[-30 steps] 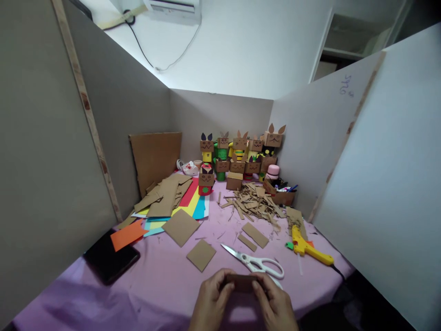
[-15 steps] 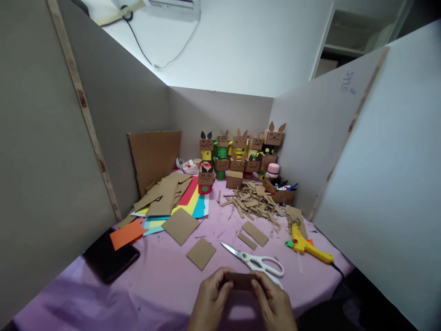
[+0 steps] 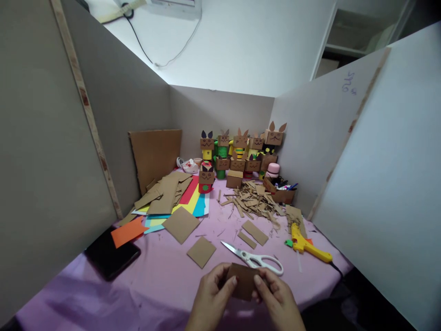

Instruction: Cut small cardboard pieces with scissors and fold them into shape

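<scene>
Tilted the cardboard piece (image 3: 243, 282) to show more face since the earlier head frame; pinching it by opposite sides with left hand (image 3: 212, 294) and right hand (image 3: 276, 294), lower center. Could crease it (looks thin) by squeezing hard, or nudge scissors (image 3: 248, 257) by reaching forward.

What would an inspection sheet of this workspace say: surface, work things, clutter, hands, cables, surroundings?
Surface: purple cloth, wrinkled near left.
Work things: card, gripped at both sides; scissors beyond it; glue gun at the right.
Clutter: scraps heaped toward the rear; orange paper overlapping a black slab.
Hands: left hand and right hand both hold the card.
Cables: glue gun's cord near the right edge; wall cable sagging behind.
Surroundings: panels left, right and rear; figures before the rear one.
</scene>
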`<action>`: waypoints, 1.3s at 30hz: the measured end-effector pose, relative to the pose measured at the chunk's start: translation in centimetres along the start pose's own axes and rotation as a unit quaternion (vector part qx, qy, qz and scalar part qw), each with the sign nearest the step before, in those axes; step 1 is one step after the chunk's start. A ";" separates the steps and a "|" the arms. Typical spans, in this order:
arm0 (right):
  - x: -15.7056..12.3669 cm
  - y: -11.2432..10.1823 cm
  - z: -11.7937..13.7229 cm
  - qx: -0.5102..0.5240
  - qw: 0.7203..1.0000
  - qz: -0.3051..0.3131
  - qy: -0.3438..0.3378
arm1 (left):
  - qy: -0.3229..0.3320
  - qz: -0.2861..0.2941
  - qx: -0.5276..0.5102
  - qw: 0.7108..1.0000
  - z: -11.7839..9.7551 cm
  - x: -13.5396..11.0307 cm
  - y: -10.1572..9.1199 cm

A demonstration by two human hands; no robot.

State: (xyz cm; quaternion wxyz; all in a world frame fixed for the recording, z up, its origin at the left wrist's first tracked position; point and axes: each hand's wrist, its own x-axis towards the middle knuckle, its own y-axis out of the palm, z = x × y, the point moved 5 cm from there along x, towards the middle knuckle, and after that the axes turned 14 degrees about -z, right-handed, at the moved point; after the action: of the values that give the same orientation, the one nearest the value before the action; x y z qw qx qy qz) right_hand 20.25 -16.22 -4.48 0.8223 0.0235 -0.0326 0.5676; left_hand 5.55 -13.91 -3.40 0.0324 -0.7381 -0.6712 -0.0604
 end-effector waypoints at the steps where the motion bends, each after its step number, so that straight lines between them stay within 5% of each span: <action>1: 0.0 0.1 -0.1 0.034 0.999 0.007 0.025 | -0.011 0.002 -0.019 1.000 -0.3 -0.1 0.1; 6: -0.1 0.9 -1.4 0.195 0.973 0.018 0.118 | -0.025 -0.017 -0.046 0.998 -2.0 -1.0 0.2; 13: -1.4 2.1 -1.6 0.344 0.899 0.054 0.266 | 0.073 -0.036 -0.038 0.996 -2.8 -2.5 0.5; 19: -2.7 2.7 -0.6 0.397 0.847 0.084 0.344 | 0.098 0.070 -0.079 0.990 -2.5 -2.4 0.4; 24: -3.0 3.4 0.0 0.385 0.855 0.131 0.321 | 0.116 0.101 -0.040 0.987 -3.6 -2.6 0.3; 28: -2.9 3.2 0.0 0.394 0.859 0.124 0.301 | 0.202 0.078 -0.011 0.976 -4.6 -2.8 0.3; 36: -3.0 2.5 -1.0 0.376 0.842 0.106 0.373 | 0.408 -0.020 0.149 0.901 -5.4 -3.8 0.4; 39: -2.7 2.3 -1.2 0.343 0.889 0.096 0.289 | 0.453 -0.003 0.214 0.866 -5.5 -3.6 0.3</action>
State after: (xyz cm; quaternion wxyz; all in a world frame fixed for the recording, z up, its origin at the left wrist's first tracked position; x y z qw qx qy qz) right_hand 17.14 -17.78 -5.93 0.6776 0.1356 0.4008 0.6015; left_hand 5.25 -18.18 1.56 0.4897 -0.6022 -0.5819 -0.2426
